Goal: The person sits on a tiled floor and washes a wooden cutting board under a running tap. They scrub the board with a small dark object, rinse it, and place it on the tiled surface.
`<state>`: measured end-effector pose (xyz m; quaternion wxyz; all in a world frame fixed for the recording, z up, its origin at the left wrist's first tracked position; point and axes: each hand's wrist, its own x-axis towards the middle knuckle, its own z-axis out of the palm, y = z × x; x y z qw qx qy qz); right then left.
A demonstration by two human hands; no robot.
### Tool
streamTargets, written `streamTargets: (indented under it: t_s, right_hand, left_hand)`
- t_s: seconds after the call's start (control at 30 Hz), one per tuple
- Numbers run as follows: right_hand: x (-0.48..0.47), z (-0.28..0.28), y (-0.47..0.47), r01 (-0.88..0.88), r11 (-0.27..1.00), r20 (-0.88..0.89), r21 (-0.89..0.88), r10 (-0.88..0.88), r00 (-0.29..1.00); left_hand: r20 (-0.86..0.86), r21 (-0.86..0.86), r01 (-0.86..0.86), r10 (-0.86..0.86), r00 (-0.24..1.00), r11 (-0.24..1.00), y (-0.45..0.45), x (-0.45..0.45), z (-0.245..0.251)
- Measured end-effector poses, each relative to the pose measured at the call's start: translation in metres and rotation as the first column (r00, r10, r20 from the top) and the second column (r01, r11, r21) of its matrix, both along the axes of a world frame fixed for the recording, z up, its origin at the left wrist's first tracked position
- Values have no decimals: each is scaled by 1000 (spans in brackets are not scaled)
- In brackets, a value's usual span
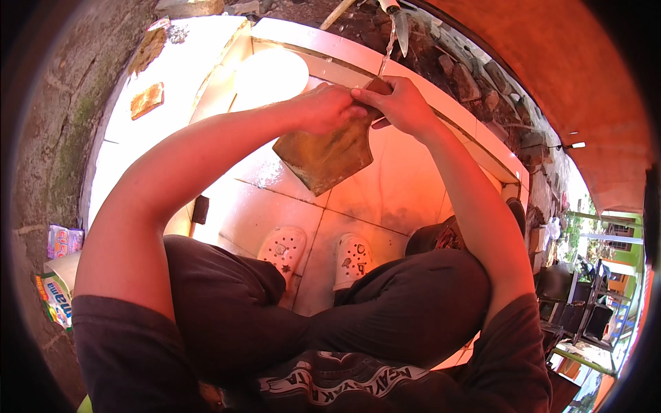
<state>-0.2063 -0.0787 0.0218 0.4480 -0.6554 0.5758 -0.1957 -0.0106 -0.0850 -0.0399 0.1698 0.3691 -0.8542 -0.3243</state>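
Observation:
A brown board (330, 155), wide and flat with a narrow handle-like end, hangs over the tiled floor and looks wet. My right hand (408, 106) grips its narrow end, thumb on top. My left hand (330, 109) lies closed over the neck of the board, close against my right fingers; whether it holds anything else is hidden. A thin stream of water (388, 51) falls from a pipe (390, 6) onto the narrow end by my right hand. Beside the stream is a pointed grey thing like a blade (402, 35).
A glaring white round thing (271, 77) stands behind my left forearm. A low tiled wall (459, 121) curves around the front and right. A yellowish block (147, 100) and a dark brown block (200, 209) lie at the left. Empty-looking packets (57, 299) lie far left.

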Motion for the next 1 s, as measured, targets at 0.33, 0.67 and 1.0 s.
streamTargets:
  t_s: [0.33,0.67,1.0]
  right_hand:
    - [-29,35,25,375,926,229,49,-376,898]
    - [-57,78,71,644,765,176,-2,-634,753]
    - [-57,43,75,592,806,196,20,-583,788]
  left_hand:
    - [-35,-606,83,-131,991,791,16,-18,3]
    - [-39,-190,14,-21,999,982,1,-17,-19]
    - [-86,-396,171,-222,971,902,20,-57,-2]
